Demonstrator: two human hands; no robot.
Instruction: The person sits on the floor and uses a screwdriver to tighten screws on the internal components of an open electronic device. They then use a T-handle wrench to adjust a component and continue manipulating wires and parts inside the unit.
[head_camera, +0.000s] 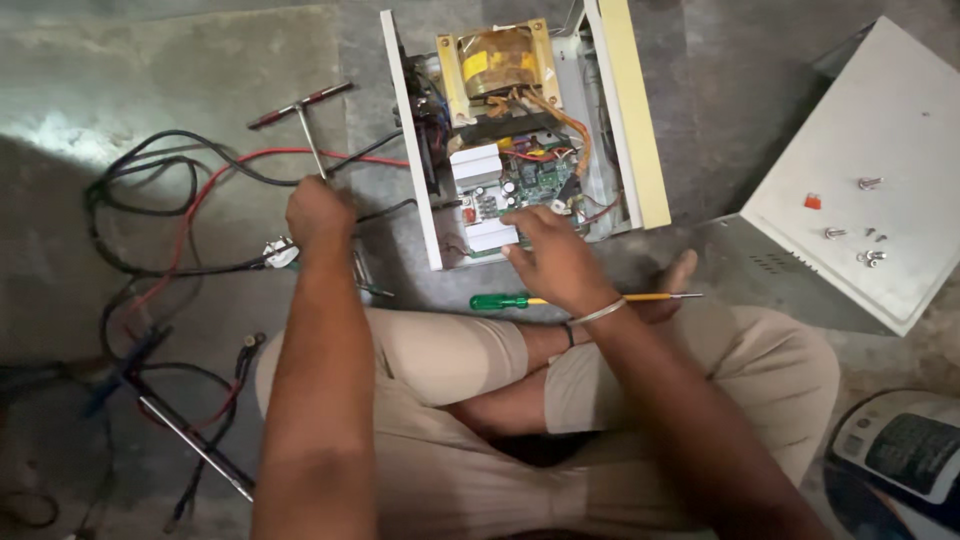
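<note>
I have my left hand closed around the shaft of the T-handle wrench, which lies on the concrete floor just left of the open metal case. My right hand rests with loose, spread fingers on the circuit board at the case's near edge, clamping nothing. A green-handled screwdriver lies on the floor just beside that wrist, near my knee.
</note>
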